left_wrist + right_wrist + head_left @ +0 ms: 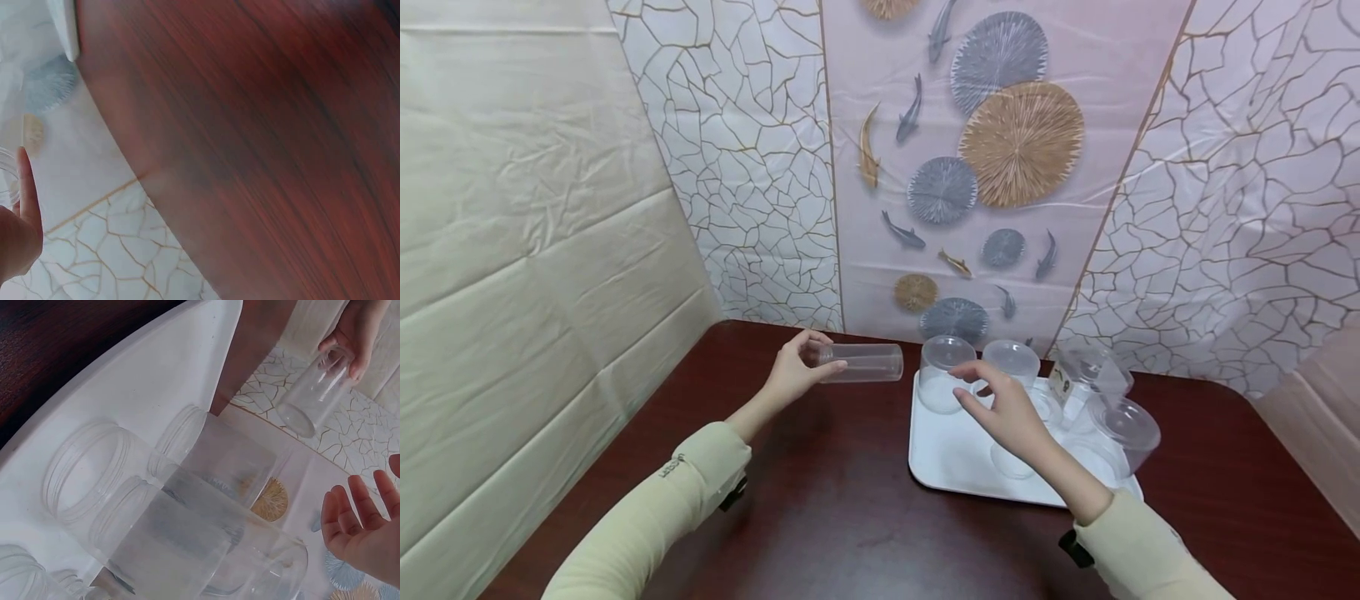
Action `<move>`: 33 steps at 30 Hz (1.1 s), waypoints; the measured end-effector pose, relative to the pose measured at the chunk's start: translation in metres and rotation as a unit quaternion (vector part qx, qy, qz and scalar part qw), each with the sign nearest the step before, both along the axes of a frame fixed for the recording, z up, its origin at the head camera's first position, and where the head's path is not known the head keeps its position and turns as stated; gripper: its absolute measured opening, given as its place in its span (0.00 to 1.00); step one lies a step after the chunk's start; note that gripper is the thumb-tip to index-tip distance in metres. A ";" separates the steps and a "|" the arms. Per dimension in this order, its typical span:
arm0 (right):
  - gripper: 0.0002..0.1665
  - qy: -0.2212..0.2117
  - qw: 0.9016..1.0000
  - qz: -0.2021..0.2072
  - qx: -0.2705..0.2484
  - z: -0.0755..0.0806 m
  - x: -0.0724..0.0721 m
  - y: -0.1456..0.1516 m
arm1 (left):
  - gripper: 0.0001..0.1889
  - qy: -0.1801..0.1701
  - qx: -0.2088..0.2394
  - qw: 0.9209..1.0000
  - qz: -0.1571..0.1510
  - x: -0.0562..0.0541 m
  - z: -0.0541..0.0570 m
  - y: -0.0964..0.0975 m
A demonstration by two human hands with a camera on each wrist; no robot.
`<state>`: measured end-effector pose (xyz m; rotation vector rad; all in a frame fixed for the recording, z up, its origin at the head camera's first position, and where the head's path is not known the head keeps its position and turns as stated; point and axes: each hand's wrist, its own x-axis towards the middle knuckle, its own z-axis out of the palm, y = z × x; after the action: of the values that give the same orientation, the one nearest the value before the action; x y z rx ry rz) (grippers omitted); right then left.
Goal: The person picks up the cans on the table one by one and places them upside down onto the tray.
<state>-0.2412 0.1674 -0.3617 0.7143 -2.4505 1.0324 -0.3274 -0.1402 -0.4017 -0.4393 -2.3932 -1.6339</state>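
My left hand (796, 367) grips a clear cylindrical plastic jar (874, 363) by one end, above the table and left of the tray. The jar lies sideways in the air, its far end pointing right. In the left wrist view only part of the hand (22, 231) and the jar's rim (7, 178) show. My right hand (1009, 410) hovers over the white tray (951, 462), thumb and fingers apart, holding nothing. Several clear jars stand on the tray, threaded mouths down in the right wrist view; a tall jar (181, 494) is nearest that camera.
More jars stand at the tray's right side, one jar (1123, 429) near its edge and another jar (1093, 375) with a printed label behind it. The dark red wooden table (850, 500) meets a patterned cloth backdrop (887, 250) at the back.
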 end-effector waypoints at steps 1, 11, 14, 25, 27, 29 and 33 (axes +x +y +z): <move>0.13 -0.001 1.000 -0.002 -0.007 0.000 0.000 0.000 | 0.20 -0.012 0.020 1.000 -0.010 0.004 0.004 0.003; 0.17 -0.025 0.998 -0.017 -0.063 0.003 -0.002 0.001 | 0.20 -0.024 0.105 0.991 -0.075 0.012 0.013 0.025; 0.17 -0.032 0.996 -0.023 -0.076 0.005 -0.002 0.001 | 0.20 -0.018 0.110 0.991 -0.079 0.014 0.016 0.030; 0.29 -0.106 0.984 -0.018 -0.140 0.012 -0.002 -0.001 | 0.19 -0.024 0.159 0.981 -0.106 0.022 0.026 0.055; 0.31 -0.121 0.980 -0.017 -0.155 0.014 -0.002 -0.002 | 0.18 -0.019 0.164 0.980 -0.108 0.026 0.029 0.058; 0.32 -0.132 0.977 -0.013 -0.167 0.015 -0.003 -0.001 | 0.18 -0.013 0.166 0.980 -0.112 0.030 0.032 0.061; 0.33 -0.150 0.971 -0.001 -0.186 0.018 -0.001 -0.001 | 0.18 0.003 0.160 0.980 -0.118 0.037 0.037 0.066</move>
<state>-0.2425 0.1667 -0.3432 0.4566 -2.3852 1.6446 -0.2905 -0.0743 -0.3642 -0.6850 -2.0816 -2.0702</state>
